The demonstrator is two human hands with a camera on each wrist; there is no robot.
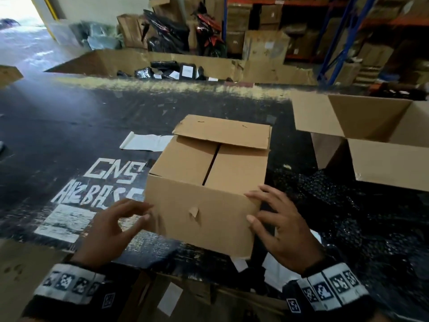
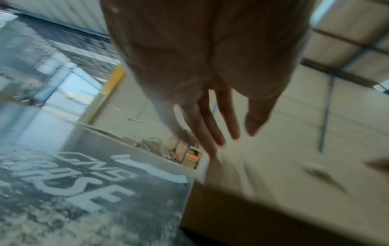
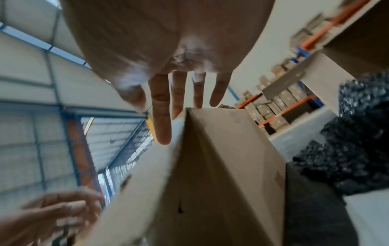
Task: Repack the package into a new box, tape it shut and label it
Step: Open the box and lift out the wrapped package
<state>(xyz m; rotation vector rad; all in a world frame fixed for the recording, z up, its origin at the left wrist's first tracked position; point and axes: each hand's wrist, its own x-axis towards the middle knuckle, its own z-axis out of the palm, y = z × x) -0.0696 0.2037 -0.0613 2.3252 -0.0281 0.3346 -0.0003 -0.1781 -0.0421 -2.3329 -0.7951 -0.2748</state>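
A brown cardboard box (image 1: 204, 182) stands on the black table (image 1: 69, 140), in the middle. Its two top flaps lie down with a dark gap between them, and the far flap (image 1: 222, 131) hangs over them half folded. The front face has a small torn patch. My left hand (image 1: 130, 212) is at the box's near left corner, fingers straight and blurred, holding nothing. My right hand (image 1: 267, 210) rests spread over the near right corner, thumb on the front face. The left wrist view shows straight fingers (image 2: 221, 119) beside the box (image 2: 273, 191). The right wrist view shows fingers (image 3: 162, 116) on the box edge (image 3: 221, 174).
A larger open cardboard box (image 1: 376, 140) stands at the right, with black bubble wrap (image 1: 336, 205) in front of it. White backing paper (image 1: 146, 141) lies left of the box, beyond white painted letters. A big carton of black parcels (image 1: 185, 70) and shelving stand behind the table.
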